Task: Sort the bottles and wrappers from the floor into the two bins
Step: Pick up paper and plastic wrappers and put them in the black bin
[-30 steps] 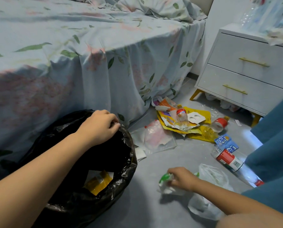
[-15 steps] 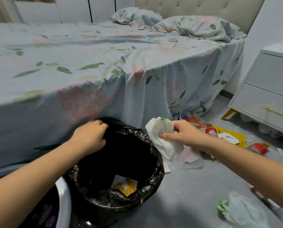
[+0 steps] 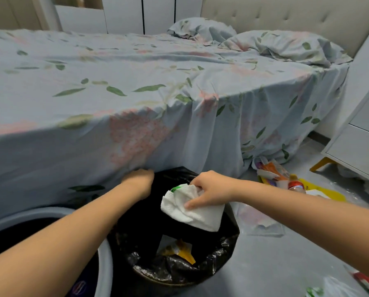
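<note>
Two bare hands are working over a black-lined bin beside a bed: the left hand is gripping the far rim of the black liner with curled fingers, while the right hand is pinching a crumpled white wrapper with a green mark, holding it above the bin's opening. No writing is showing clearly enough to read on the wrapper, on the yellow packet lying inside the bin, or on the red-capped bottle sitting among littered wrappers on the floor at right. A white-rimmed second bin is standing just beside the first, at lower left.
</note>
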